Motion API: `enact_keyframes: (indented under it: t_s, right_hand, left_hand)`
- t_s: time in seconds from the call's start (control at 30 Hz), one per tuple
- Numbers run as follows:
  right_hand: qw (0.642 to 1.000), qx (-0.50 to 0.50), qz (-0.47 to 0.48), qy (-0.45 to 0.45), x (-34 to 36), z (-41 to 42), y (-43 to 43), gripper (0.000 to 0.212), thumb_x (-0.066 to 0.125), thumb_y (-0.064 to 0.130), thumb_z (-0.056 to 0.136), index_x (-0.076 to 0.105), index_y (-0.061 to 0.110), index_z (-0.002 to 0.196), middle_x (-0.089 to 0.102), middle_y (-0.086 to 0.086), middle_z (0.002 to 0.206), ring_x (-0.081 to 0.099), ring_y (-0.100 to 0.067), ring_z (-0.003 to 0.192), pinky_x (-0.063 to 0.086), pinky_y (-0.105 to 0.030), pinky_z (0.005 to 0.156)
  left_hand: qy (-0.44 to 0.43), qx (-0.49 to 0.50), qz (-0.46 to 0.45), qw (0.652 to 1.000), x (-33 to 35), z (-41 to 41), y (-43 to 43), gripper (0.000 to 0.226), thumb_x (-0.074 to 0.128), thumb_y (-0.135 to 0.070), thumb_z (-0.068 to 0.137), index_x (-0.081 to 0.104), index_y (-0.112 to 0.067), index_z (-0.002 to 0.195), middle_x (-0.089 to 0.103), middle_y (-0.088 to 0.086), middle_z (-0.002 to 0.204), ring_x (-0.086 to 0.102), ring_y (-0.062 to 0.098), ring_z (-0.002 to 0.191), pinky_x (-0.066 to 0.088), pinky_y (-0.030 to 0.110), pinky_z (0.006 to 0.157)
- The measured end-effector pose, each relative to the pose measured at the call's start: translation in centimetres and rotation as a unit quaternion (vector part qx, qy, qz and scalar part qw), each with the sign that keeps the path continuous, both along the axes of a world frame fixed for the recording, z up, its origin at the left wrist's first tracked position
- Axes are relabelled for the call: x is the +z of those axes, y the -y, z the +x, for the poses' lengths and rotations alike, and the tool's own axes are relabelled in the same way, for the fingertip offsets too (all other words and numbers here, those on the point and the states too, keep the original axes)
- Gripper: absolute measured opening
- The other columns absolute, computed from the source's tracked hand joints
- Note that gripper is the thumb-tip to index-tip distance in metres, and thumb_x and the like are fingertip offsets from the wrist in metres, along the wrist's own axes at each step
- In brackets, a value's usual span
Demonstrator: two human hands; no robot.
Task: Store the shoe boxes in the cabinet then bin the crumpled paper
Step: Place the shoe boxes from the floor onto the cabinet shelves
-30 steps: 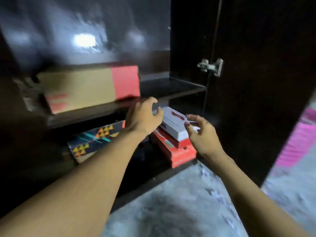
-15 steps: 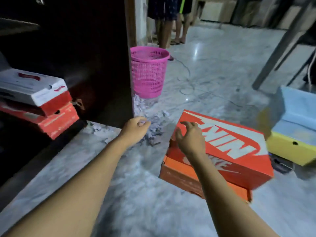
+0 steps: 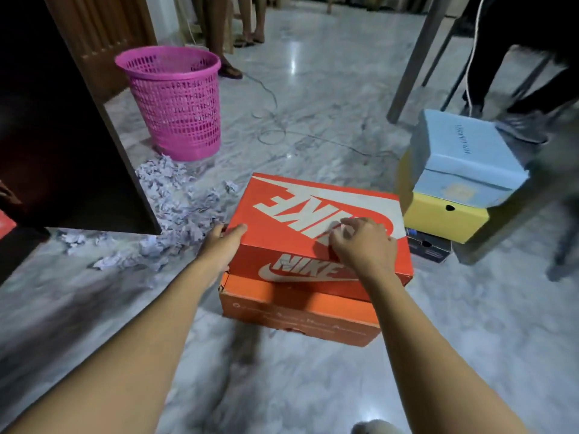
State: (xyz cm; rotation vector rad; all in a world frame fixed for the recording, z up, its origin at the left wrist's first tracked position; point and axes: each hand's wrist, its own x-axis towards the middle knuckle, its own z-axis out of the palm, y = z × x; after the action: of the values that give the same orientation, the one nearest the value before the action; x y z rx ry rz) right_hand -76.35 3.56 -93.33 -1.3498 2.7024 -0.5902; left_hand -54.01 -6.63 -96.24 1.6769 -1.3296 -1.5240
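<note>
**Both hands on the top Nike box**

Nearest thing first: the left hand presses flat against the left end of the red Nike shoe box, thumb on the lid edge. The right hand rests curled on the lid's near right part, fingers bent, not wrapped around anything. That box sits on an orange shoe box directly under both hands. Left of the left hand there's a mess of crumpled paper on the marble floor, right by the dark cabinet. Right of the right hand: a blue box on a yellow box. Further out beyond the paper, a pink basket.
</note>
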Motion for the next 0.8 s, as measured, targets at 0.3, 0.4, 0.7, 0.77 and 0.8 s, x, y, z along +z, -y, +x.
enact_keyframes:
  t_s: [0.3,0.4,0.7,0.77,0.8]
  right_hand:
    - [0.968,-0.111,-0.063,0.216,-1.5,-5.3,-2.8,0.074,0.067,0.056,0.081,0.037,0.021,0.139,0.059,-0.007,0.131,0.058,-0.032,0.117,0.042,-0.036,0.081]
    - [0.963,-0.116,-0.085,0.229,-1.3,-4.6,-2.7,0.066,0.067,0.052,0.083,0.044,0.019,0.135,0.062,-0.005,0.128,0.059,-0.029,0.115,0.044,-0.036,0.084]
    - [0.919,0.031,-0.174,0.352,2.5,0.5,0.3,0.045,0.064,0.049,0.085,0.055,0.029,0.124,0.067,-0.001,0.108,0.064,-0.013,0.088,0.051,-0.033,0.083]
    - [0.884,0.093,-0.182,0.42,3.5,3.2,1.6,0.031,0.065,0.035,0.091,0.056,0.027,0.119,0.067,0.002,0.098,0.063,-0.006,0.077,0.048,-0.026,0.071]
    - [0.87,0.121,-0.184,0.44,3.8,4.8,2.3,0.027,0.064,0.031,0.092,0.058,0.027,0.118,0.068,0.002,0.098,0.065,-0.007,0.079,0.049,-0.029,0.074]
  left_hand:
    - [-0.041,-0.014,0.052,0.998,-1.4,-0.3,0.2,0.041,0.043,-0.062,0.087,0.053,-0.034,0.115,0.064,0.0,0.114,0.057,0.02,0.105,0.039,0.051,0.103]
    - [-0.056,0.001,0.052,0.997,-0.9,0.4,-0.2,0.03,0.044,-0.059,0.089,0.057,-0.035,0.1,0.068,-0.003,0.106,0.06,0.019,0.101,0.039,0.051,0.104]
    - [-0.091,0.092,0.046,0.99,6.0,12.1,-1.8,0.037,0.055,-0.045,0.083,0.062,-0.018,0.108,0.069,0.011,0.098,0.063,0.03,0.096,0.052,0.05,0.085]
    - [-0.085,0.117,0.029,0.989,8.3,16.5,-2.7,0.036,0.055,-0.043,0.083,0.062,-0.017,0.108,0.067,0.013,0.101,0.062,0.032,0.097,0.052,0.053,0.087]
    - [-0.08,0.129,0.021,0.988,9.4,18.6,-3.4,0.038,0.055,-0.043,0.082,0.062,-0.017,0.109,0.067,0.013,0.102,0.062,0.032,0.097,0.051,0.054,0.088]
